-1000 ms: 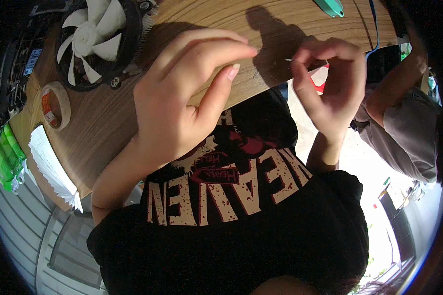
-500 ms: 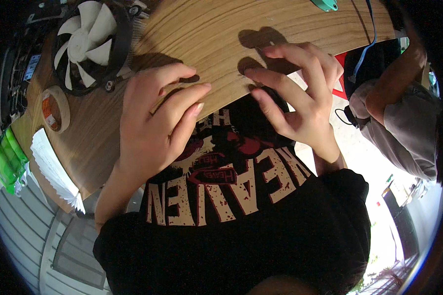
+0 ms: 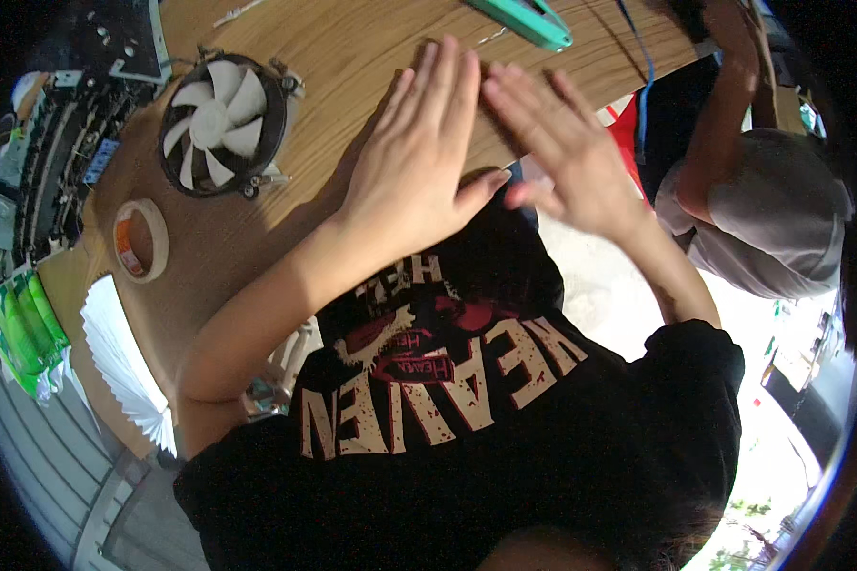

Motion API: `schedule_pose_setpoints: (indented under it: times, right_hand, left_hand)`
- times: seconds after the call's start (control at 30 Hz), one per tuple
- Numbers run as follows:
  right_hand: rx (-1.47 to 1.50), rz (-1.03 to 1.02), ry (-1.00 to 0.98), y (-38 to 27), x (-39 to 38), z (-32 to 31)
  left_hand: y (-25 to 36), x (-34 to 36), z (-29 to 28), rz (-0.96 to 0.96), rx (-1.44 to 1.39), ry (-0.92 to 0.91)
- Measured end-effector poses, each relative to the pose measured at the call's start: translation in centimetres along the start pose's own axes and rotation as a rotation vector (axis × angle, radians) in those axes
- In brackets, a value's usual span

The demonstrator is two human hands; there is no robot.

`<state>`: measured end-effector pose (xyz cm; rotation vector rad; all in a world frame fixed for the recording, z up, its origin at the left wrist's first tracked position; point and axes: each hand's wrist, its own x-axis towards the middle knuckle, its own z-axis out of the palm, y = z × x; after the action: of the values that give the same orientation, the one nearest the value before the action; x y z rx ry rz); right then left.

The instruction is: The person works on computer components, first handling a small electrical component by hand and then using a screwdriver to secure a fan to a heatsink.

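My left hand [image 3: 414,143] is stretched out over the front edge of the wooden table [image 3: 324,76], palm down, its long fingers straight and the thumb apart. Close beside it is my right hand [image 3: 571,152], a little blurred, with fingers extended and thumb held away. The fingertips of the two hands lean toward each other with a narrow gap between them. Neither holds anything. Nearest on the left sits a cooling fan [image 3: 209,116] with white blades in a black round frame. Beyond the right fingers lies a teal-green handheld tool [image 3: 533,23], partly cut off by the frame.
A roll of tape [image 3: 160,243], a folded white paper fan [image 3: 114,343] and a green packet [image 3: 27,324] lie at the left. Dark electronic hardware [image 3: 62,143] stands behind them. A blue cord [image 3: 646,86] hangs over the right edge. Another person in grey shorts [image 3: 752,209] is at the right.
Both hands have gone from curled fingers to straight ones, moving farther over the table and closer together. The view has shifted, so more of the teal-green tool and the hardware shows.
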<state>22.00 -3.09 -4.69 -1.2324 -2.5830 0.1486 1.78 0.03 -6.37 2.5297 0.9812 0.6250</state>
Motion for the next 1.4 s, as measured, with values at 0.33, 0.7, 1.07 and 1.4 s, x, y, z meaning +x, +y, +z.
schedule_pose_setpoints:
  times: [0.33, 0.7, 1.07, 1.4]
  right_hand:
    - [0.163, 0.334, 0.634, 4.4, 3.2, -4.6]
    - [0.101, 0.109, 0.562, 10.2, 5.2, -1.8]
    - [0.323, 0.449, 0.536, 7.1, 2.2, -2.2]
    - [0.128, 0.384, 0.476, 13.0, 7.5, -1.2]
  left_hand:
    - [-1.4, 6.6, -2.1, -0.234, -0.891, 0.439]
    - [2.1, -1.5, -1.4, -0.009, 0.115, -0.144]
    - [1.5, 6.1, 3.1, -0.017, 0.198, 0.130]
    - [0.9, 1.8, -1.6, 0.035, -0.114, 0.300]
